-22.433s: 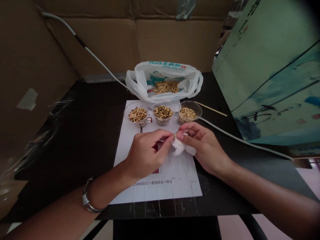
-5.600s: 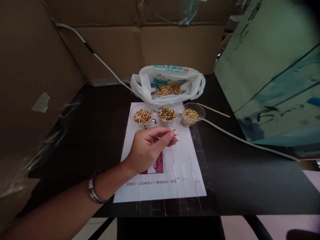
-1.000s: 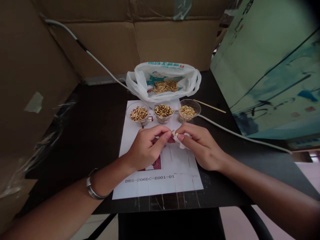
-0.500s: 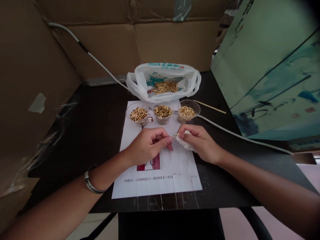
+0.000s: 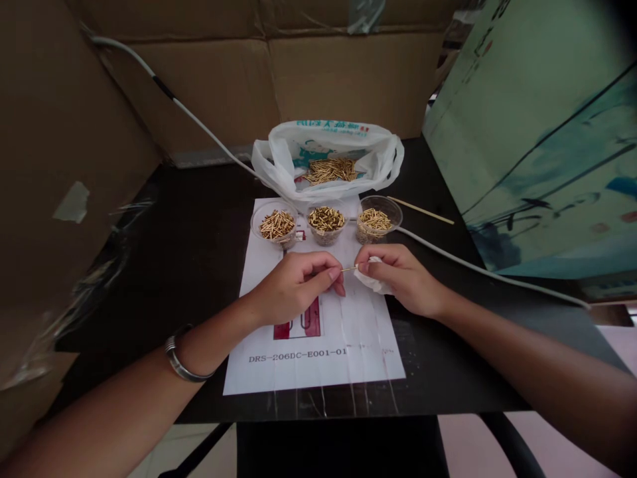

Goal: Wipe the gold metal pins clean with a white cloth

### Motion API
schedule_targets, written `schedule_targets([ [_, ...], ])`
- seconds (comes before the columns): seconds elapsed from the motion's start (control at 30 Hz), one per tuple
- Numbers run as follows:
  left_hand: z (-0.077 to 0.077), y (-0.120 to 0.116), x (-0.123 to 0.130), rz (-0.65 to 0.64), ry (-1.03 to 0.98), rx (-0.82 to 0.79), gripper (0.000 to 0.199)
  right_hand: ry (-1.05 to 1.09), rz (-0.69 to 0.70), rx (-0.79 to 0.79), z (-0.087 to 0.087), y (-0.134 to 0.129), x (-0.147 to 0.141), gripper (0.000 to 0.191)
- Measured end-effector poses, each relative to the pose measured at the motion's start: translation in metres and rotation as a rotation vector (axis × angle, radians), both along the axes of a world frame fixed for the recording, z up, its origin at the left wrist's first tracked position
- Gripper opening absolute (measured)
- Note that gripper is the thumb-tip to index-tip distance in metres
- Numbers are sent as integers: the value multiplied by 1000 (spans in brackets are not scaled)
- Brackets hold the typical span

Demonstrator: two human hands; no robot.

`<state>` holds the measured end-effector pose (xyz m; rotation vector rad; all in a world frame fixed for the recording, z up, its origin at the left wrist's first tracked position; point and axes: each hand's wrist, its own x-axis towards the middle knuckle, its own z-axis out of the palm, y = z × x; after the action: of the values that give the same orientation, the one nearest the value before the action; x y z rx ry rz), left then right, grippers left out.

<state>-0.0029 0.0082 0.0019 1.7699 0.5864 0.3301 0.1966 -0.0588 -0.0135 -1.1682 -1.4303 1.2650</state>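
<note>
A thin brass-coloured pin [image 5: 349,269] spans the small gap between my hands. My left hand [image 5: 298,282] pinches one end of it between thumb and fingers. At the other end, my right hand [image 5: 411,279] is closed on a crumpled white tissue [image 5: 372,277], its thumb and forefinger gripping around the pin's tip. Just beyond my hands stand three clear plastic cups in a row: a left cup [image 5: 286,244], a middle cup [image 5: 326,239] and a right cup [image 5: 369,237], each filled with small brass-coloured pieces. Under my hands lies a printed paper sheet [image 5: 368,362].
Behind the cups, a white plastic bag [image 5: 313,195] lies open with brass pins [image 5: 332,170] inside. A thin wooden stick [image 5: 423,211] and a white cable [image 5: 472,265] lie on the dark desk [image 5: 199,199]. Cardboard [image 5: 343,86] walls the back and left; a painted panel [image 5: 537,153] stands right.
My hands have drawn slightly apart, and more of the pin shows straight between them. The tissue stays in my right hand. The view has shifted slightly.
</note>
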Motion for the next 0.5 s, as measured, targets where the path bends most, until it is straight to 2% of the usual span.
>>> schedule_targets([
  [0.27, 0, 0, 1, -5, -1, 48, 25, -65, 43, 33, 2, 1, 2, 25],
  [0.5, -1, 0, 0, -5, -3, 24, 24, -30, 37, -13, 2, 2, 1, 26],
])
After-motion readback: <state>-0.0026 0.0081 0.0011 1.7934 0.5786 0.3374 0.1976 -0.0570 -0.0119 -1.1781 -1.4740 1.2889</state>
